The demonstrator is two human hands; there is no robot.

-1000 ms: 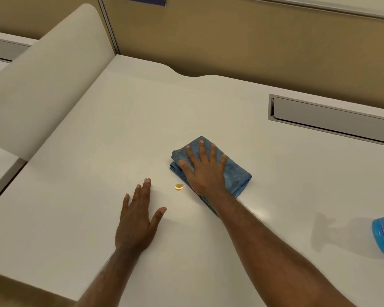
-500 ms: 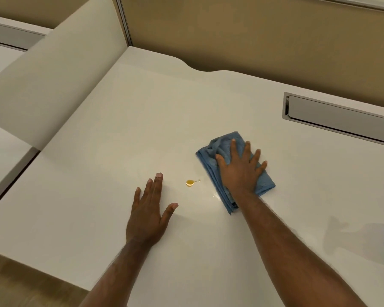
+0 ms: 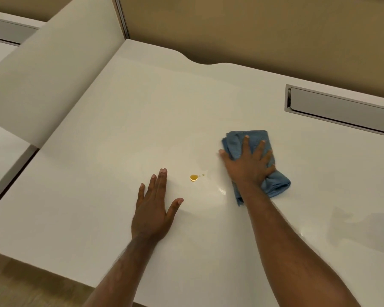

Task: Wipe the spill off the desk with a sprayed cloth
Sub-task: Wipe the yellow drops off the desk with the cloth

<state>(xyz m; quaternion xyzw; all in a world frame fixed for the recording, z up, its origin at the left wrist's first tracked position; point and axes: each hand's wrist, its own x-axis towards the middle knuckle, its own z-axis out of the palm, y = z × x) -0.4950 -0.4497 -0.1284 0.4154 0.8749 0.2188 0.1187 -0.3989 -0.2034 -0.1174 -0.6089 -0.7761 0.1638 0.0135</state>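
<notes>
Your left hand (image 3: 151, 214) is lying flat on the desk (image 3: 98, 196), fingers spread, holding nothing; just beyond, the amber spill (image 3: 193, 177) is sitting unwiped; your right hand (image 3: 247, 166) is pressing the blue cloth (image 3: 275, 182) down, fingers splayed

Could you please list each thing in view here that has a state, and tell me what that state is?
Amber spill: unwiped, lying between the hands.
Blue cloth: folded, bunched, pressed flat on the desk, right of the spill.
Right hand: fingers spread, pressing the cloth.
Left hand: flat on the desk, empty.
Cable tray lid: shut.
</notes>
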